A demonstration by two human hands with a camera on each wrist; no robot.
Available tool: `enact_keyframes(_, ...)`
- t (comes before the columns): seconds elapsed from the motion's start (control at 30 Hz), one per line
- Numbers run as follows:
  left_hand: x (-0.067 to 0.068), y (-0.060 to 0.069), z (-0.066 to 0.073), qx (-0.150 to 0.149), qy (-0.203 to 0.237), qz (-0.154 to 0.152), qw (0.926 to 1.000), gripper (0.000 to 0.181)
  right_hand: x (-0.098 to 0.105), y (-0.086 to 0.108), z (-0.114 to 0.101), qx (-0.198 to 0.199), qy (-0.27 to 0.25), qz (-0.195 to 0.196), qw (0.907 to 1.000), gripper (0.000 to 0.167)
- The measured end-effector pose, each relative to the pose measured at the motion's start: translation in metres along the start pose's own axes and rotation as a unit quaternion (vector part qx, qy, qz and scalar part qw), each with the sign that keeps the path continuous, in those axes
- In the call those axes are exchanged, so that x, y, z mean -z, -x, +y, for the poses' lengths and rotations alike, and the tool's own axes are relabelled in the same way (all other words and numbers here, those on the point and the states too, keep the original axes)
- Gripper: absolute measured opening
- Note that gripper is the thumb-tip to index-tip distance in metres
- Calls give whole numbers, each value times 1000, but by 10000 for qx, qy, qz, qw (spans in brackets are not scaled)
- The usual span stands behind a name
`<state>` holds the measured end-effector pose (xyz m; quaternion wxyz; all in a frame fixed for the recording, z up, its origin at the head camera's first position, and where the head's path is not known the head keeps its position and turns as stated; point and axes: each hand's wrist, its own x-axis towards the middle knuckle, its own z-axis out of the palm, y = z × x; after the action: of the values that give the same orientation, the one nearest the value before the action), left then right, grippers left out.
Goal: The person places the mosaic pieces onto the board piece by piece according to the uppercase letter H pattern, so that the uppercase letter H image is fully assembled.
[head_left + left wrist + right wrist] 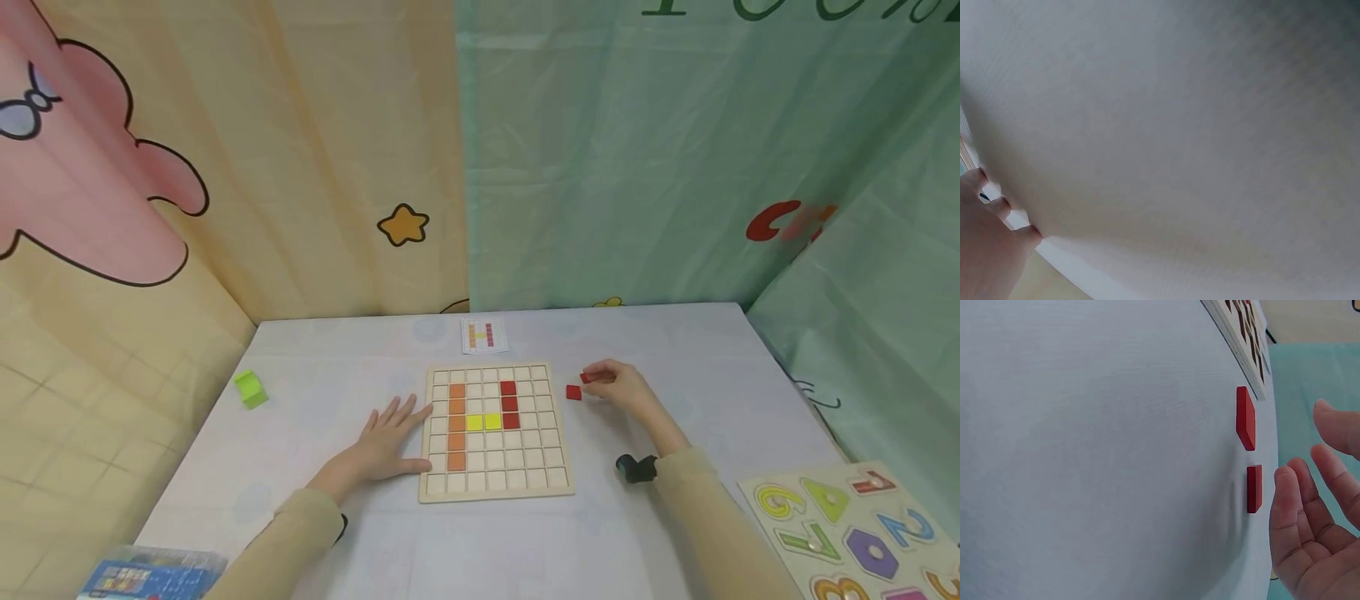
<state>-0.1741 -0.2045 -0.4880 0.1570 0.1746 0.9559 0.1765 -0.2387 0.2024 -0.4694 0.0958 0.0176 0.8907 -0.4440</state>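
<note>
A square wooden grid board (536, 481) lies on the table with an orange column, two yellow tiles (483, 422) and a red column (510, 403) in its cells. My left hand (382, 446), fingers spread, rests at the board's left edge; only part of the hand (991, 244) shows in the left wrist view. To the right of the board lie two loose red tiles, the nearer red tile (573, 392) and another red tile (1254, 489). Over them hovers my right hand (618, 387), thumb and fingers apart in the right wrist view, with nothing seen between them.
Behind the board lies a small pattern card (484, 336). Green blocks (251, 389) sit at the far left. A blue box (150, 575) is at the front left, a number-and-shape puzzle board (847, 529) at the front right. Curtains (600, 167) stand behind the table.
</note>
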Motion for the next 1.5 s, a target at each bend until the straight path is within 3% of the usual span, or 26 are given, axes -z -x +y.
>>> enact_keyframes(0.27,-1,0,0,-5,18,-13,10000,94,-13,-3,0,99,52,-123,9999,37)
enact_keyframes(0.47,-2,1,-1,-7,29,-29,10000,94,-24,-3,-5,-1,625,-22,9980,30)
enact_keyframes(0.87,-3,-1,1,45,48,-19,10000,95,-34,-1,-7,400,1317,108,9904,27)
enact_keyframes(1.17,-2,-1,3,30,56,-68,10000,95,-33,3,-6,202,1111,86,9936,23)
enact_keyframes(1.33,0,-1,3,49,23,-97,9999,96,-32,6,-8,45,625,133,9979,26)
enact_keyframes(1.5,0,0,1,90,6,-69,9999,96,-37,13,-18,56,42,-223,9997,23)
